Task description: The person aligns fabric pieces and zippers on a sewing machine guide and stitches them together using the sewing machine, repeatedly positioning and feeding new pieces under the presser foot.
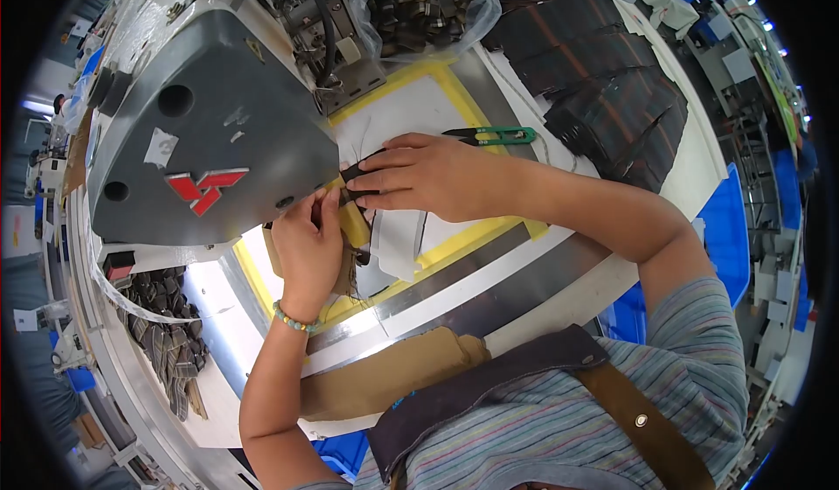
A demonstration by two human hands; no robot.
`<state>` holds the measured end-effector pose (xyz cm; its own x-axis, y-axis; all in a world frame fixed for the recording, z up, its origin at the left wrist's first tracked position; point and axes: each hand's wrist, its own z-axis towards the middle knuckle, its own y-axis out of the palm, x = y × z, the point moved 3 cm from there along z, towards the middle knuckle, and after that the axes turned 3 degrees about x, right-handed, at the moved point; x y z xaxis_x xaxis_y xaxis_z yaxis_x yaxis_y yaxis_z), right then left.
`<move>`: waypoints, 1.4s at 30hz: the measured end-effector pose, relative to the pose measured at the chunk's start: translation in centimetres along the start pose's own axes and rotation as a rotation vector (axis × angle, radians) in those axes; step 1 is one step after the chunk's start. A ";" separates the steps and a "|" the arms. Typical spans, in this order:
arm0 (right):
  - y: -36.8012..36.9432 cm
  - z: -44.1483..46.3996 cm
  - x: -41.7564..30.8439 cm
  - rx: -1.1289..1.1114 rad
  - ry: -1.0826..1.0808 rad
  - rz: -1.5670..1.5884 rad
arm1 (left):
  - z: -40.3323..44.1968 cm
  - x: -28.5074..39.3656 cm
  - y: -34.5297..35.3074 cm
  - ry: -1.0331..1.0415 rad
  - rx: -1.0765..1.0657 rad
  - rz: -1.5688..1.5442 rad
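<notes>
My left hand point(308, 238), with a beaded bracelet at the wrist, is closed, thumb and finger pinched at the edge of a small dark fabric piece point(351, 173). From the other side my right hand point(418, 178) grips the same fabric, its fingers bent over it. Both hands meet beside the grey head of a sewing machine point(236, 114), which hides the needle area. Green-handled thread snips point(505, 135) lie just beyond my right hand. Below the fingers are a white card-like piece point(398, 244) and loose threads.
Yellow tape point(468, 97) borders the work surface. A clear plastic bag point(482, 10) of small fabric pieces stands behind. Dark striped fabric panels point(603, 71) are stacked at right. Plaid pieces point(175, 337) lie at left, brown cardboard point(393, 376) in front. A blue bin point(730, 237) sits right.
</notes>
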<state>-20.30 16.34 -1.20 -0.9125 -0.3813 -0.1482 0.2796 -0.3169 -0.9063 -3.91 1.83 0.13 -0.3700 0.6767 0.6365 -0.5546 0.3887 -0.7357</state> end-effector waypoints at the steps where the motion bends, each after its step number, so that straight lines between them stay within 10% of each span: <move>1: 0.0 0.0 0.0 -0.004 0.003 0.001 | 0.1 0.0 0.0 -0.018 -0.014 -0.017; 10: -0.1 0.0 0.0 -0.020 0.001 -0.008 | 0.3 -0.7 0.2 -0.119 -0.067 -0.300; 16: -0.1 0.0 0.0 0.006 0.004 0.008 | -2.6 0.5 -1.0 0.282 0.040 0.050; 42: -0.3 0.2 -0.1 0.037 -0.010 -0.071 | -1.5 1.3 -0.4 0.510 -0.118 0.353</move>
<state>-20.22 16.28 -0.87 -0.9276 -0.3649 -0.0799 0.2250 -0.3750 -0.8993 -3.07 3.52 0.93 -0.0980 0.9784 0.1822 -0.3676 0.1345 -0.9202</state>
